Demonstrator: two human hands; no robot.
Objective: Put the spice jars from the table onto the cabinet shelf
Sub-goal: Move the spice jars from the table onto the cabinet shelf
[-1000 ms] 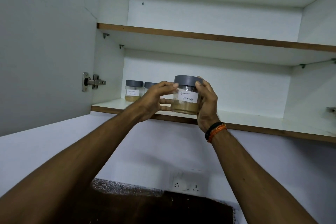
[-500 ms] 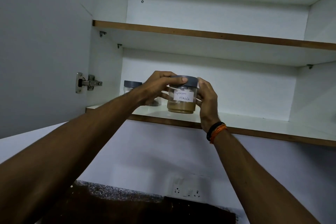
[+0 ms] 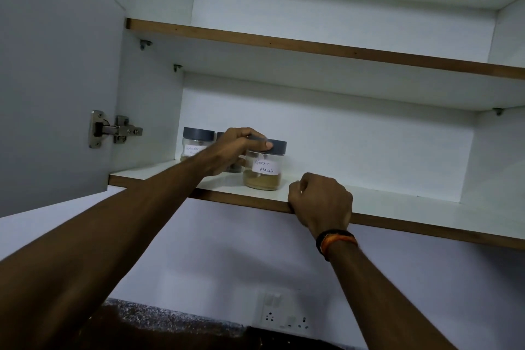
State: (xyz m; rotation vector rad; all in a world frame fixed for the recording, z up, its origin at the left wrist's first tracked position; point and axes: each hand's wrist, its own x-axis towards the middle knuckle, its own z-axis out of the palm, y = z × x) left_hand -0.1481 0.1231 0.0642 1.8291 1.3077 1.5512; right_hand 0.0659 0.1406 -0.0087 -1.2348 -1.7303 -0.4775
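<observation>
A clear jar labelled Garam Masala (image 3: pixel 263 172), with a grey lid and brown powder, stands on the lower cabinet shelf (image 3: pixel 397 209). My left hand (image 3: pixel 238 148) grips its lid from above. My right hand (image 3: pixel 321 202) is off the jar, fingers curled, resting on the shelf's front edge to the jar's right. Two more grey-lidded jars stand at the shelf's left end: one with a white label (image 3: pixel 196 143) in plain sight, the other (image 3: pixel 221 136) mostly hidden behind my left hand.
The open cabinet door (image 3: pixel 56 79) with its metal hinge (image 3: pixel 113 129) hangs at the left. An upper shelf (image 3: pixel 312 47) runs above. Below are the white wall, a switch and socket plate (image 3: pixel 284 312), and a dark speckled countertop (image 3: pixel 170 321).
The jar went from held in front of the shelf to standing on it. My right hand let go and dropped to the shelf edge. My left hand shifted onto the lid.
</observation>
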